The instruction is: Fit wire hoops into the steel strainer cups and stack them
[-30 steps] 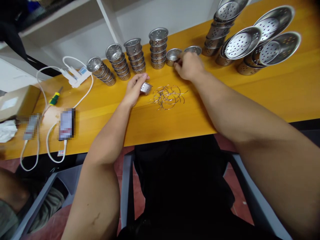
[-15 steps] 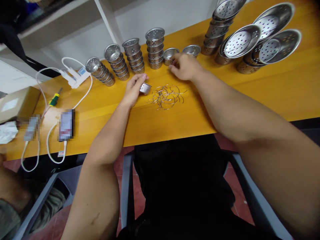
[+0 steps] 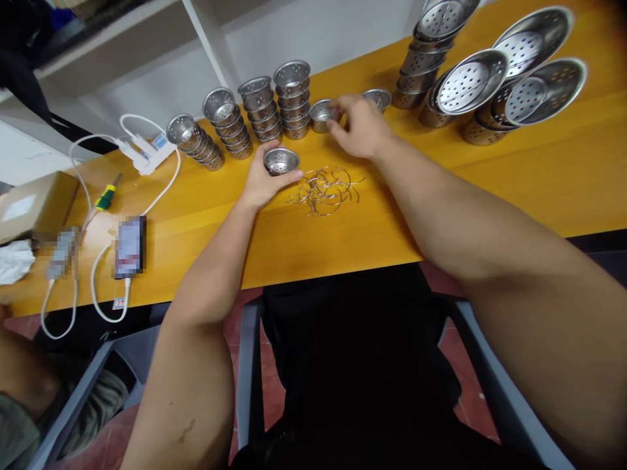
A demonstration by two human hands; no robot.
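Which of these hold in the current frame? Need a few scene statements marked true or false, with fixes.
1. The left hand has its fingers around a perforated cup. True.
2. The curved wires are piled inside that cup. False: they lie loose on the table.
3. The right hand is beside a low cup. True, contact unclear.
4. The right hand holds the screwdriver. False: it lies on the table, far left.

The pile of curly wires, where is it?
In the head view, the pile of curly wires lies on the table, just right of the left hand, lower in the picture than the right hand.
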